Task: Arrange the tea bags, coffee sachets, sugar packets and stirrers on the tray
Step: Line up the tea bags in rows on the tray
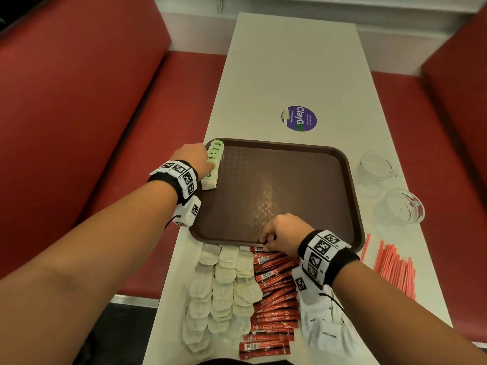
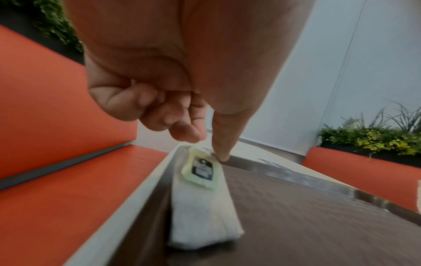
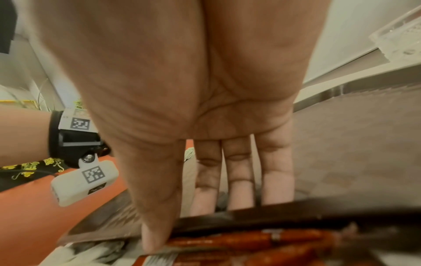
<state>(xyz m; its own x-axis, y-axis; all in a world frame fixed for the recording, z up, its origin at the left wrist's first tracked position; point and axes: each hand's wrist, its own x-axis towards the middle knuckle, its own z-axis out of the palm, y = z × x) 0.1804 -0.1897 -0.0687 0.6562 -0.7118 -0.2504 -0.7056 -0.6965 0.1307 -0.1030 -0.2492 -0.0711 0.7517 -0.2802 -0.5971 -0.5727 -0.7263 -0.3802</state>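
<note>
A brown tray (image 1: 276,180) lies across the white table. A short row of tea bags with green tags (image 1: 214,164) stands along its far-left edge. My left hand (image 1: 208,156) is at that row. In the left wrist view its curled fingers and thumb (image 2: 222,153) pinch the far end of the tea bag row (image 2: 200,207). My right hand (image 1: 264,241) straddles the tray's near rim: straight fingers (image 3: 241,180) lie on the tray floor (image 3: 341,144) and the thumb presses on a red coffee sachet (image 3: 250,239). Loose tea bags (image 1: 221,285), coffee sachets (image 1: 274,299), white sugar packets (image 1: 324,333) and red stirrers (image 1: 395,270) lie near me.
Two clear glass cups (image 1: 376,164) (image 1: 400,206) stand right of the tray. A purple round sticker (image 1: 298,118) is on the table beyond it. Red benches (image 1: 79,127) flank the narrow table on both sides.
</note>
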